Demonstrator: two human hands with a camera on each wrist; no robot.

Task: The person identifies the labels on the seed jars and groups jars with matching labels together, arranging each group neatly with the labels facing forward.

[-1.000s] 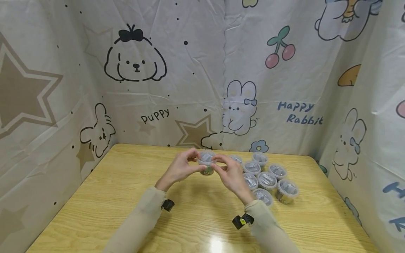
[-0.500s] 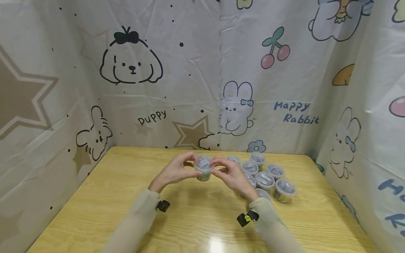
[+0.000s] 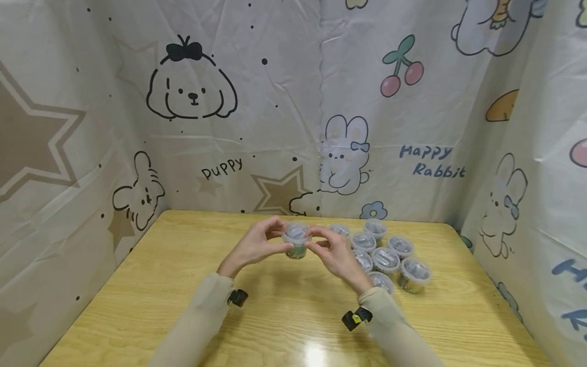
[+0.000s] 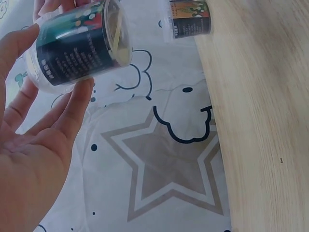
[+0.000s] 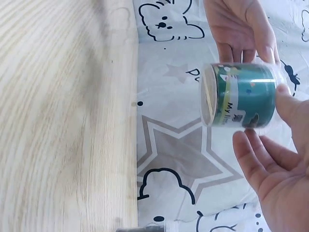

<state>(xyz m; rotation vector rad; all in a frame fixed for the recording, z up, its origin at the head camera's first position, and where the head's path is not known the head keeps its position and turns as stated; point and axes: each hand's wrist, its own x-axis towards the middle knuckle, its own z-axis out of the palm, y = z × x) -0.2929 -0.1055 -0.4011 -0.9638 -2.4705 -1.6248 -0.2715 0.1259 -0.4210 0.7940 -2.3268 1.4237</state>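
Left hand [image 3: 256,244] and right hand [image 3: 338,254] pinch the cup [image 3: 296,240] between them.

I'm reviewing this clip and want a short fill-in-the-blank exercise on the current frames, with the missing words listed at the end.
1. Of the left hand and the right hand, ____ grip the held cup.
2. The other cups stand to the person's ____ of the held cup.
3. Rather than resting on the table, the held cup is ____ it.
4. The word written below the dog drawing is ____.

Missing words: both; right; above; Puppy.
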